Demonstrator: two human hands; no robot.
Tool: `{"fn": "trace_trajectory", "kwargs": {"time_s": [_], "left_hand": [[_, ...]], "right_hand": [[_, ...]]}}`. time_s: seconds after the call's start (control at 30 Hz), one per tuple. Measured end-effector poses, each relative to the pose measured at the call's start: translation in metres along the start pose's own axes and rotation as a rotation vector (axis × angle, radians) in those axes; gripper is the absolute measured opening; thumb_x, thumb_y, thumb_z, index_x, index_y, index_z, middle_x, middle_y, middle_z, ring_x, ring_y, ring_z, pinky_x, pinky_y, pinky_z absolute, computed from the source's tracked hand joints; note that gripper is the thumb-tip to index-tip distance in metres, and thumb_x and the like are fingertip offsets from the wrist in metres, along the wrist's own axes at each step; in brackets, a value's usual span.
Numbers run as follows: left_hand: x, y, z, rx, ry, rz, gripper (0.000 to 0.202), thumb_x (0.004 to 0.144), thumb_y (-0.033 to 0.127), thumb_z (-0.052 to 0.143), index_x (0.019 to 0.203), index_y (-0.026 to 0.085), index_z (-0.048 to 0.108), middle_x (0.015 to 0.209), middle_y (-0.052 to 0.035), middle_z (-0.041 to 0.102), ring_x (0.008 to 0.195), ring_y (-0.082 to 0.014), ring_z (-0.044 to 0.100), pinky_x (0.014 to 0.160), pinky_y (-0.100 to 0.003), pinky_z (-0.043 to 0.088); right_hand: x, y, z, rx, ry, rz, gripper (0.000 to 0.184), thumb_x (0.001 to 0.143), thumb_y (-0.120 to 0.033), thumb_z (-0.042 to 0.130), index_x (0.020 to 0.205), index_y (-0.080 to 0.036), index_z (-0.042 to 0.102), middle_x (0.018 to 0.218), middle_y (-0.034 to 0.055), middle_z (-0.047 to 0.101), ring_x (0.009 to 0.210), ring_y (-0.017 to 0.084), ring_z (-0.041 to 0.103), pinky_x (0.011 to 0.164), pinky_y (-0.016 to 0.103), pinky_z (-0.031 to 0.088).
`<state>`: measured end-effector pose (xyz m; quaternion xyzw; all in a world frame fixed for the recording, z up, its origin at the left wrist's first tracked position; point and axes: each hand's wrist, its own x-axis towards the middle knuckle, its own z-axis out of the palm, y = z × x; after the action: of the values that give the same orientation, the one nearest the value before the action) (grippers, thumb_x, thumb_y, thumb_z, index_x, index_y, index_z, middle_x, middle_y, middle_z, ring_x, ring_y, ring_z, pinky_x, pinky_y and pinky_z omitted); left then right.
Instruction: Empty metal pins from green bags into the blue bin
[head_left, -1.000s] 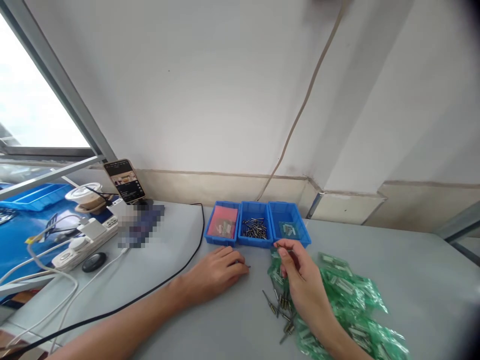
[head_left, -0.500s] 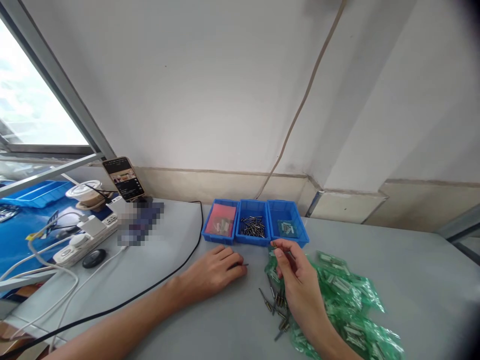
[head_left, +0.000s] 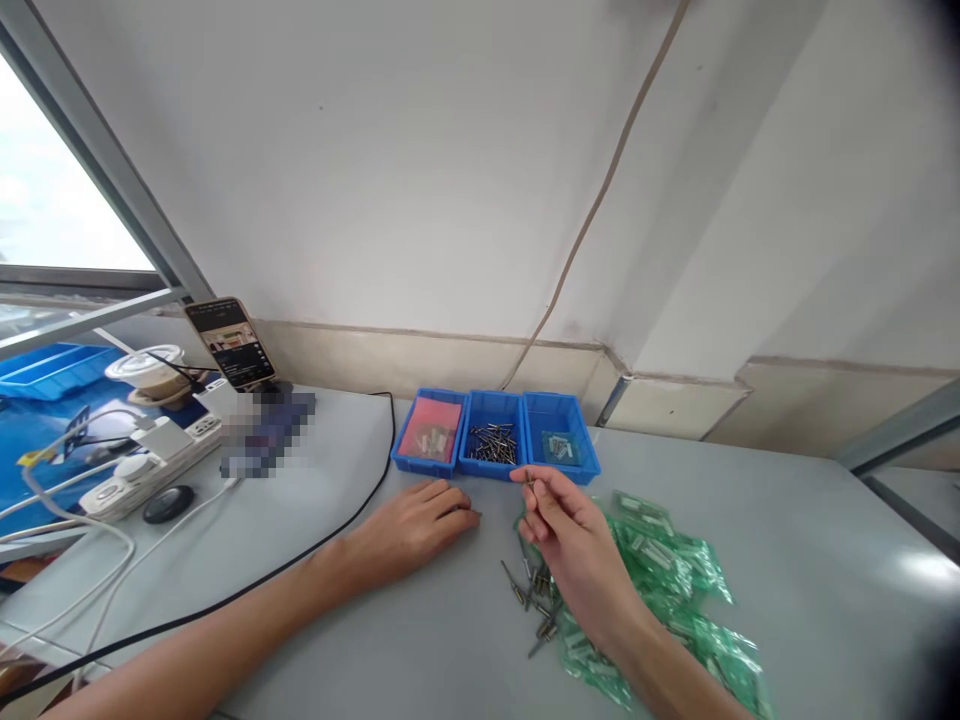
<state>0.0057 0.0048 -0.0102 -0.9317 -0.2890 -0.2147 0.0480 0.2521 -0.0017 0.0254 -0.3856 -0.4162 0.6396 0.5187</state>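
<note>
My left hand [head_left: 409, 528] rests on the grey table [head_left: 315, 560], fingers curled, with a thin metal pin under its fingertips. My right hand [head_left: 570, 545] is raised just in front of the blue bins and pinches a small metal pin between thumb and forefinger. Three small blue bins stand in a row: the left bin [head_left: 427, 441] holds a pink bag, the middle bin [head_left: 489, 443] holds metal pins, the right bin [head_left: 559, 447] holds a small green packet. Loose metal pins [head_left: 529, 595] lie under my right hand. A heap of green plastic packets [head_left: 660, 580] lies to its right.
A black cable [head_left: 300, 560] crosses the table on the left. Further left are a propped phone [head_left: 229, 342], a white power strip [head_left: 146, 460] with chargers, a black puck [head_left: 168, 503] and a lidded cup [head_left: 150, 368]. The wall runs close behind the bins.
My right hand has moved left with the pinched pin, from in front of the right bin toward the middle bin. The left hand stays where it was. The view has shifted slightly.
</note>
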Motion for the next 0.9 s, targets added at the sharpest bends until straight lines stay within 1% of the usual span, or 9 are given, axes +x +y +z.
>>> {"fn": "trace_trajectory", "kwargs": {"time_s": [0.1,0.2,0.27,0.33,0.4,0.47,0.63,0.77,0.9], "left_hand": [[-0.003,-0.001,0.001,0.0,0.016,0.01,0.021,0.108,0.015,0.049,0.121,0.017,0.065,0.108,-0.0101,0.068,0.094,-0.0201,0.064,0.086,-0.032,0.052],[-0.004,0.0,0.0,-0.001,0.034,0.01,0.018,0.107,0.015,0.051,0.117,0.017,0.066,0.106,-0.0093,0.069,0.092,-0.0197,0.064,0.085,-0.031,0.051],[-0.003,0.0,-0.002,-0.01,0.031,-0.003,0.017,0.107,0.014,0.051,0.115,0.017,0.066,0.105,-0.0085,0.069,0.091,-0.0192,0.063,0.083,-0.031,0.051],[-0.002,0.001,-0.002,-0.029,0.025,-0.029,0.016,0.107,0.015,0.051,0.114,0.017,0.065,0.105,-0.0078,0.069,0.091,-0.0188,0.063,0.083,-0.03,0.05],[-0.002,0.001,-0.002,-0.056,0.015,-0.057,0.015,0.108,0.016,0.051,0.113,0.018,0.065,0.105,-0.0072,0.068,0.092,-0.0186,0.063,0.084,-0.03,0.05],[-0.002,0.001,-0.001,-0.073,0.01,-0.077,0.015,0.108,0.017,0.051,0.113,0.018,0.065,0.105,-0.0069,0.068,0.093,-0.0185,0.063,0.085,-0.031,0.05],[-0.005,0.001,-0.001,-0.094,0.0,-0.09,0.016,0.108,0.017,0.05,0.113,0.018,0.066,0.106,-0.0072,0.068,0.094,-0.0185,0.063,0.086,-0.031,0.049],[-0.008,0.002,-0.001,-0.097,0.008,-0.121,0.017,0.109,0.018,0.05,0.114,0.019,0.066,0.107,-0.0076,0.068,0.095,-0.0183,0.063,0.086,-0.03,0.05],[-0.009,0.001,0.0,-0.11,0.063,-0.157,0.015,0.107,0.017,0.053,0.113,0.02,0.066,0.106,-0.0073,0.069,0.096,-0.0188,0.063,0.085,-0.03,0.05]], "right_hand": [[0.002,-0.003,-0.001,0.089,-0.015,0.049,0.031,0.088,-0.048,0.078,0.104,-0.021,0.078,0.079,-0.0015,0.049,0.059,0.011,0.037,0.057,0.028,0.041],[0.003,-0.003,-0.003,0.071,-0.011,0.045,0.034,0.087,-0.048,0.079,0.108,-0.022,0.077,0.085,-0.0002,0.052,0.06,0.011,0.038,0.057,0.028,0.041],[0.003,-0.002,-0.005,-0.047,0.012,0.0,0.037,0.089,-0.051,0.077,0.114,-0.024,0.076,0.09,0.0013,0.058,0.062,0.012,0.043,0.06,0.029,0.043],[0.002,0.0,-0.007,-0.23,0.057,-0.074,0.038,0.091,-0.052,0.074,0.117,-0.025,0.076,0.093,0.0025,0.062,0.065,0.014,0.047,0.063,0.029,0.044],[0.002,0.002,-0.009,-0.383,0.117,-0.14,0.037,0.092,-0.052,0.072,0.115,-0.024,0.076,0.092,0.0032,0.065,0.066,0.015,0.049,0.062,0.029,0.043],[0.002,0.004,-0.01,-0.451,0.163,-0.169,0.036,0.091,-0.051,0.072,0.113,-0.023,0.076,0.091,0.0034,0.066,0.067,0.016,0.05,0.061,0.028,0.042],[-0.001,0.005,-0.008,-0.473,0.205,-0.186,0.033,0.092,-0.05,0.071,0.107,-0.021,0.074,0.088,0.003,0.066,0.067,0.016,0.051,0.061,0.028,0.044],[-0.003,0.005,-0.005,-0.485,0.193,-0.179,0.034,0.093,-0.053,0.069,0.1,-0.021,0.074,0.079,0.0019,0.065,0.064,0.016,0.05,0.059,0.028,0.042],[-0.003,0.009,-0.004,-0.414,0.152,-0.159,0.038,0.095,-0.058,0.066,0.097,-0.021,0.075,0.093,0.0053,0.073,0.063,0.015,0.05,0.059,0.028,0.042]]}}
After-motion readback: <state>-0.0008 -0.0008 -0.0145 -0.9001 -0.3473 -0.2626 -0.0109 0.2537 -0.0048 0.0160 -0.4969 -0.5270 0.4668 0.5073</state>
